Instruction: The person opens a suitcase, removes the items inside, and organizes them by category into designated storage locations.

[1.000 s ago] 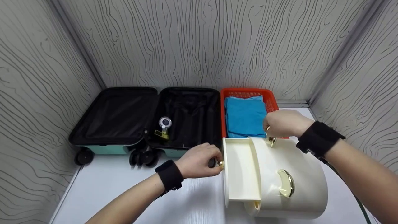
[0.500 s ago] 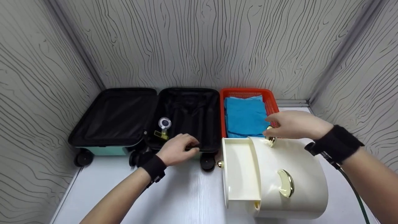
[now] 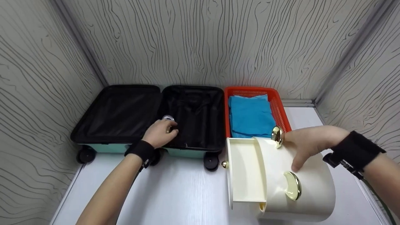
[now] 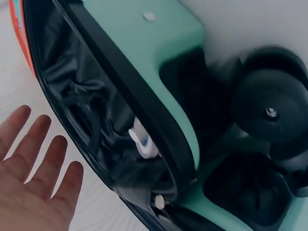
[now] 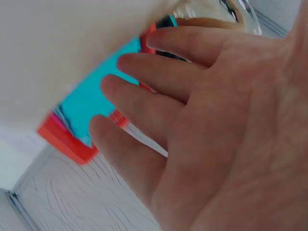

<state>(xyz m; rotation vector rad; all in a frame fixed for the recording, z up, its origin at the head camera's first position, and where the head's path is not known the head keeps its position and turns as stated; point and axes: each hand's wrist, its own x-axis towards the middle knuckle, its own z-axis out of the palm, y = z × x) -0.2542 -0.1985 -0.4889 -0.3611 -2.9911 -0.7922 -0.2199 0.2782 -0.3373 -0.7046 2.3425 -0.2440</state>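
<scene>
In the head view my left hand is over the right half of an open mint-green suitcase with black lining. It partly covers a small round item with a white rim; a yellowish bit shows between thumb and fingers. The left wrist view shows the fingers extended, apart from the whitish item in the suitcase. My right hand, fingers straight, is over the top of a cream drawer unit, near its gold top knob and gold crescent handle. The unit's drawer is pulled out leftward.
A red basket with folded blue cloths stands behind the drawer unit, beside the suitcase. The suitcase's other half lies open at left. Black wheels face the front of the white table. Wood-patterned walls enclose it.
My left hand has let go of the drawer's gold knob and moved left to the round item in the suitcase. My right hand has released the top knob and shifted right.
</scene>
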